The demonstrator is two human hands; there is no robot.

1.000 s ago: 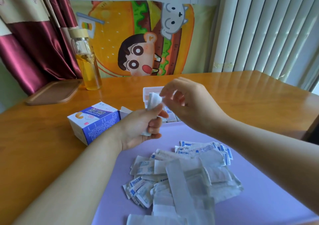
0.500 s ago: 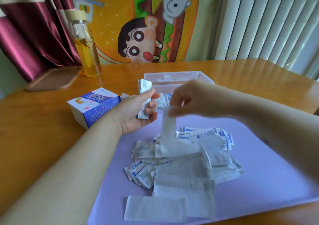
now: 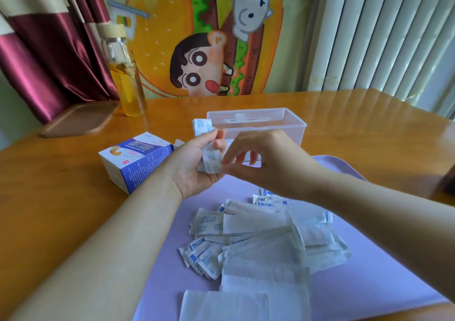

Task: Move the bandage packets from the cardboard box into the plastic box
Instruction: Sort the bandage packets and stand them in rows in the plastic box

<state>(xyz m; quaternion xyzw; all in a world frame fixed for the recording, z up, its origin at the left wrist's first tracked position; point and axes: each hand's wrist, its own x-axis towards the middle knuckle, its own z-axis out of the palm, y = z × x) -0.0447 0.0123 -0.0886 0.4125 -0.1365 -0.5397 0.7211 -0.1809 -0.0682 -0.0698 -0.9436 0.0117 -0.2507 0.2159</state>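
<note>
The bandage packets [image 3: 266, 237] are thin, flat paper sleeves, and I judge them nearly weightless, floppy and slick against one another, so a stack will fan out unless pinched across its flat faces near the middle. Most lie in a loose heap on the purple mat [image 3: 369, 283], some small with blue print, others long and plain white. A small bundle [image 3: 209, 158] sits upright in my left hand [image 3: 194, 165], thumb on one face and fingers curled behind the other, which looks to me like the right hold. My right hand [image 3: 266, 158] hovers just beside it, fingertips drawn together at the lower edge of the bundle; I cannot tell whether they actually pinch a packet or only touch it.

Just behind both hands stands the clear plastic box [image 3: 293, 128], lid off, with what may be a few packets inside, though my hands cover that part. To the left, the cardboard box [image 3: 134, 163] lies on its side on the wooden worktop [image 3: 61, 210], its flap open toward my left wrist.
</note>
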